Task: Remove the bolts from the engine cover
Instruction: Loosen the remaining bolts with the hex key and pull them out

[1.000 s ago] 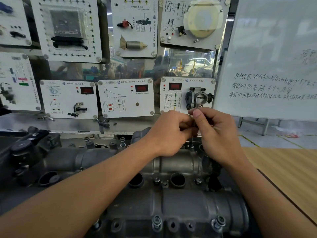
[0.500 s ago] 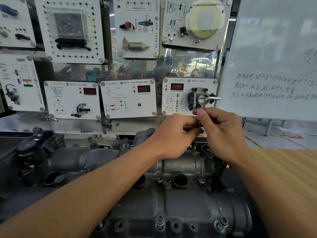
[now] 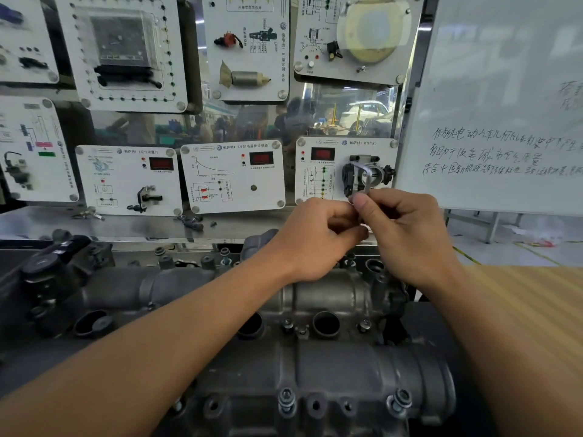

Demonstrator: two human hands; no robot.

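Bolts (image 3: 286,398) (small, stiff, probably oily) want gripping by the head; left hand (image 3: 315,238) and right hand (image 3: 407,234) both pinch hex key (image 3: 362,179).

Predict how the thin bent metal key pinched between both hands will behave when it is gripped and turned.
The key is bare metal bent in an L, so probably stiff and light. Its thin, smooth shank may slip where the right hand pinches it. Laid down, the bend should keep it from rolling.
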